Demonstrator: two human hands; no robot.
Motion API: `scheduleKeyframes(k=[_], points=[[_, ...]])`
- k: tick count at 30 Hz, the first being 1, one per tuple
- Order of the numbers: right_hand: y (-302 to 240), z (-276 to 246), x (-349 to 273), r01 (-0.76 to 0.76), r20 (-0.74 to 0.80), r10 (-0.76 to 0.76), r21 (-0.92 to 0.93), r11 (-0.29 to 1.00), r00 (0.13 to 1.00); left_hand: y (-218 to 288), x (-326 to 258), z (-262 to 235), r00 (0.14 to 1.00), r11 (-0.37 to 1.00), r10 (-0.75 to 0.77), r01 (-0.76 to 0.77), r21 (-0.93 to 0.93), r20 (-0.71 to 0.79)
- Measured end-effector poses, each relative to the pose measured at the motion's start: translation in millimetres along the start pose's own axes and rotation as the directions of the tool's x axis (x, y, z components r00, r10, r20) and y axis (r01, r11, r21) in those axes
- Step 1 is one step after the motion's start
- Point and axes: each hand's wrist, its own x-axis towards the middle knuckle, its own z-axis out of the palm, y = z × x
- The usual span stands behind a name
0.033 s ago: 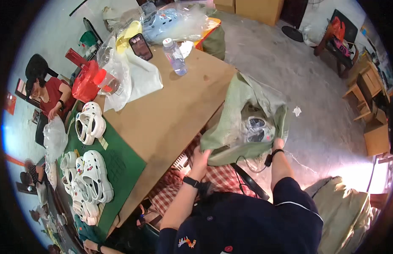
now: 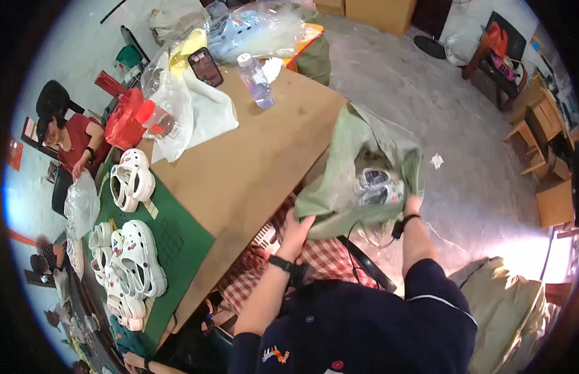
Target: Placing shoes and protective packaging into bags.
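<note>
A large pale-green woven sack (image 2: 337,168) hangs open beside the table edge, between my two hands. Inside its mouth lies a pair of white clogs (image 2: 378,186), apparently in clear plastic wrap. The near left rim of the sack is gripped by my left hand (image 2: 294,234), its thumb stretched along the fabric. At the right rim my right hand (image 2: 413,206) is closed on the same sack, its fingers partly hidden by the cloth. On the table to my left, several white clogs (image 2: 143,258) with coloured charms stand on a green mat (image 2: 183,234).
The brown table (image 2: 264,143) bears a water bottle (image 2: 256,81), a phone (image 2: 206,67), a red-lidded jar (image 2: 157,118) and bagged blue clogs (image 2: 236,31). A co-worker in red (image 2: 83,140) handles a clear bag at the left. A beige sack (image 2: 507,318) lies lower right.
The clogs inside the sack have shifted slightly as its fabric moved. Both hands keep their hold, with the left one a little higher on the rim.
</note>
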Motion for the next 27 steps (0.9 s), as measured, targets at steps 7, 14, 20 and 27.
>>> scheduleKeyframes(k=[7,14,20,27], points=[[75.1,-116.5,2.0,0.255,-0.326,0.341,0.937,0.238,0.882,153.2,50.5,55.6,0.986,0.852,0.071,0.02,-0.523,0.154],[54.4,-235.5,-121.7,0.036,0.05,0.229,0.934,-0.357,0.972,159.5,5.7,32.5,0.976,0.73,-0.061,0.185,-0.658,0.207],[76.0,-136.6,-95.1,-0.107,0.252,0.316,0.905,-0.411,0.915,61.1,-4.9,25.3,0.861,0.6,-0.41,0.503,-0.622,0.301],[110.9,-114.4,-97.9,-0.362,0.398,0.192,0.911,-0.197,0.897,39.0,19.5,32.8,0.864,0.567,-0.259,0.498,-0.656,0.431]])
